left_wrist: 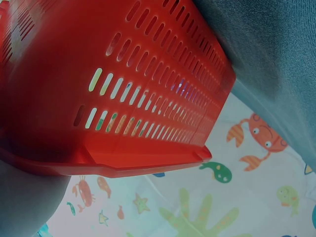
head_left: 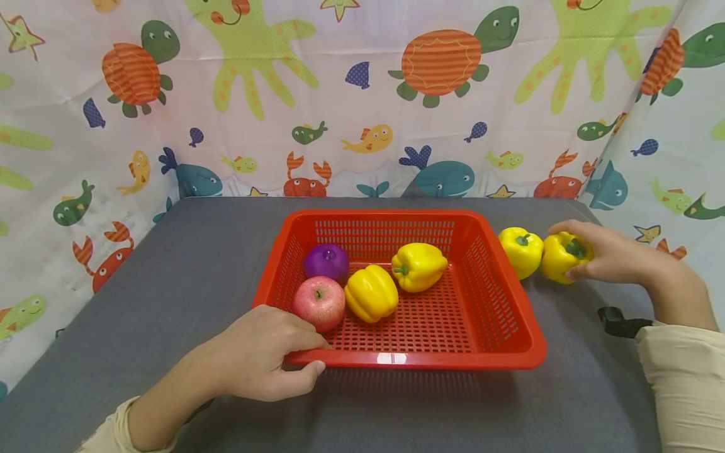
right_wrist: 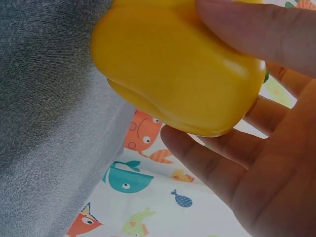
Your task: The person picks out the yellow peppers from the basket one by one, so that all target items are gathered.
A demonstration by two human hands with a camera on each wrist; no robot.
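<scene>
My left hand (head_left: pixel 266 355) grips the near left corner of a red plastic basket (head_left: pixel 419 360), fingers over the rim and thumb at its outer side. Within the basket are an apple (head_left: pixel 319 304), a purple round onion-like thing (head_left: pixel 326 262) and two yellow bell peppers, one in front (head_left: pixel 371 294) and one farther back (head_left: pixel 419 267). To the right of the basket, my right hand (head_left: pixel 608 251) holds another yellow bell pepper (head_left: pixel 566 257) between thumb and fingers. The right wrist view shows this pepper (right_wrist: pixel 177 69) close up, the thumb across it.
One more yellow bell pepper (head_left: pixel 520 252) stands between the basket's right wall and the held one. A grey cloth (head_left: pixel 215 251) covers the table. Behind and at the sides hangs a white curtain (head_left: pixel 255 138) printed with sea animals.
</scene>
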